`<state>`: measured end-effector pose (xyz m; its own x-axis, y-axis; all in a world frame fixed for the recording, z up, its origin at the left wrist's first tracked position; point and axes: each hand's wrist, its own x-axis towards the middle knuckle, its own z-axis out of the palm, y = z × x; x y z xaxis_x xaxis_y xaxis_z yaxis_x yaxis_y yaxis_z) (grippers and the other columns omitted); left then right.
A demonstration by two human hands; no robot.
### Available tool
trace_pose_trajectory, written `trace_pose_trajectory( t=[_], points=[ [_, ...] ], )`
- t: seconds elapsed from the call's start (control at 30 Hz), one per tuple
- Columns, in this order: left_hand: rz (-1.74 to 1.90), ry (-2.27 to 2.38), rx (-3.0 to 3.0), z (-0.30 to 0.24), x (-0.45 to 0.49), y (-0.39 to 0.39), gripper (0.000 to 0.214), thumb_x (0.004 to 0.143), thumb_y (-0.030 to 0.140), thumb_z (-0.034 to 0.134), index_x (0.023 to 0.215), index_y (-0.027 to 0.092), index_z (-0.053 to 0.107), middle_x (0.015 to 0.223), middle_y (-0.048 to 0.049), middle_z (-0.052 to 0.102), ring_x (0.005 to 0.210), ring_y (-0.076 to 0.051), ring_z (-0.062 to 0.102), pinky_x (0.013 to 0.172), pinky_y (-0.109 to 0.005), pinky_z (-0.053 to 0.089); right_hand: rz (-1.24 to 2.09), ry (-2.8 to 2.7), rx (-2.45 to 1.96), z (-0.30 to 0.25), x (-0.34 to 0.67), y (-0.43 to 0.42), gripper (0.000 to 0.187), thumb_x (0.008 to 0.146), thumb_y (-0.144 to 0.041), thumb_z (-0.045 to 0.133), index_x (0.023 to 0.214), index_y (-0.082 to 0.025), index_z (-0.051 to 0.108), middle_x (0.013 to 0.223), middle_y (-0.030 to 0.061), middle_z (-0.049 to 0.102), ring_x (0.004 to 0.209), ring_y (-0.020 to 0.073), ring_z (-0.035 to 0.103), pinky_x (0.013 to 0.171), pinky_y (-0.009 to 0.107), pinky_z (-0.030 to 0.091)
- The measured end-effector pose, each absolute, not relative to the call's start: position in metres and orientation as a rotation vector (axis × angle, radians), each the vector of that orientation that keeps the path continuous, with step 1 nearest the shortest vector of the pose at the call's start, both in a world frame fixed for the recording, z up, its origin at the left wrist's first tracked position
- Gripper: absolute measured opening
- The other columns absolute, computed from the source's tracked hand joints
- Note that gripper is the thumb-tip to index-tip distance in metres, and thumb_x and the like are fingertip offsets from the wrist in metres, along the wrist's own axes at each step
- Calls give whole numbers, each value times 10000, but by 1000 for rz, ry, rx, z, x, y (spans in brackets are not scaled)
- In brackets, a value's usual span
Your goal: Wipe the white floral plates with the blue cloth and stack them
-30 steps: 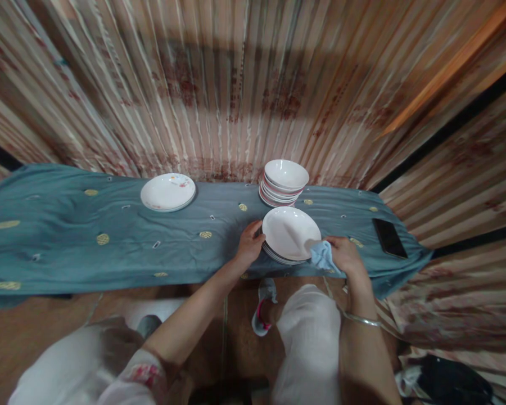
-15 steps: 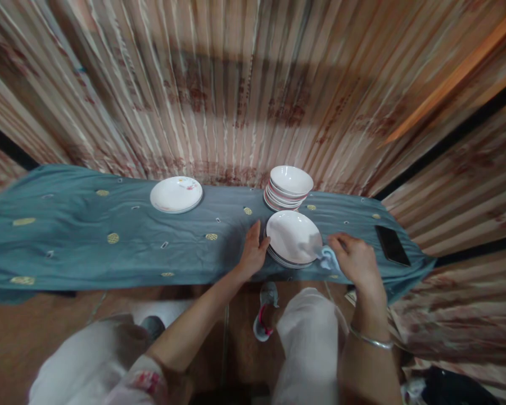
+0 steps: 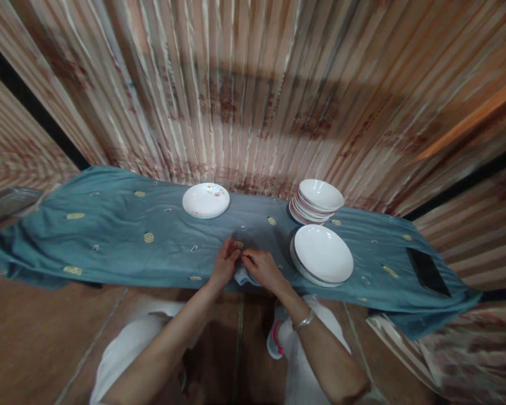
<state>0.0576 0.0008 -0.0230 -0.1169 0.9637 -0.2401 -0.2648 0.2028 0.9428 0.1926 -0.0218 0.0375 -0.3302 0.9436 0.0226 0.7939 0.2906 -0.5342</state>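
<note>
A small light-blue cloth (image 3: 244,276) hangs bunched between my two hands, above the front of the covered table. My right hand (image 3: 265,269) is closed on it, palm down, a bracelet on the wrist. Against it from the left comes my left hand (image 3: 225,263), its fingers curled at the cloth's left side; their exact grip is partly hidden. To the right of both hands, apart from them, stands a stack of white plates (image 3: 324,254). Behind that rises a stack of white bowls (image 3: 320,194) with reddish bands.
Further left at the back lies a white flower-patterned plate (image 3: 206,200), seemingly on another. A black phone (image 3: 428,271) rests near the right end. The teal tablecloth (image 3: 122,253) covers the narrow table, with a pleated curtain (image 3: 253,112) behind.
My right hand has left the plate stack's right edge and moved left with the cloth. My left hand has let go of the stack's left side and met it. The view has turned left.
</note>
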Motion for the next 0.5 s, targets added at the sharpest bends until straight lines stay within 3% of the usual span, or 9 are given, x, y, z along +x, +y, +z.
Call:
trace_pose_trajectory(
  t=[0.13,0.27,0.37,0.5],
  points=[
    [1265,1171,617,-23,32,9,478,727,183,717,1201,172,654,1277,-122,689,1101,-235,677,1012,-399,506,580,-2295,-1592,35,163,3,337,962,-136,447,1216,-172,665,1155,90,756,1051,198,713,917,263,483],
    [1304,1133,532,-17,16,19,433,748,215,717,1176,172,676,1189,-107,736,1143,-247,665,1036,-389,486,485,-2374,-1711,40,135,39,535,988,-187,406,1516,-101,395,1108,133,764,996,240,728,928,341,513],
    [1354,1130,521,-9,8,24,460,758,253,719,1208,173,671,1249,-112,714,1201,-258,636,1038,-390,481,396,-2452,-1766,43,116,67,607,993,-188,385,1581,-98,263,1101,147,763,994,263,727,916,374,524],
    [1336,1152,468,0,2,27,459,784,261,700,1237,191,663,1338,-120,661,1239,-266,610,998,-393,509,352,-2543,-1840,45,99,95,653,971,-153,418,1595,-101,230,1152,170,745,1038,270,714,918,371,524]
  ],
)
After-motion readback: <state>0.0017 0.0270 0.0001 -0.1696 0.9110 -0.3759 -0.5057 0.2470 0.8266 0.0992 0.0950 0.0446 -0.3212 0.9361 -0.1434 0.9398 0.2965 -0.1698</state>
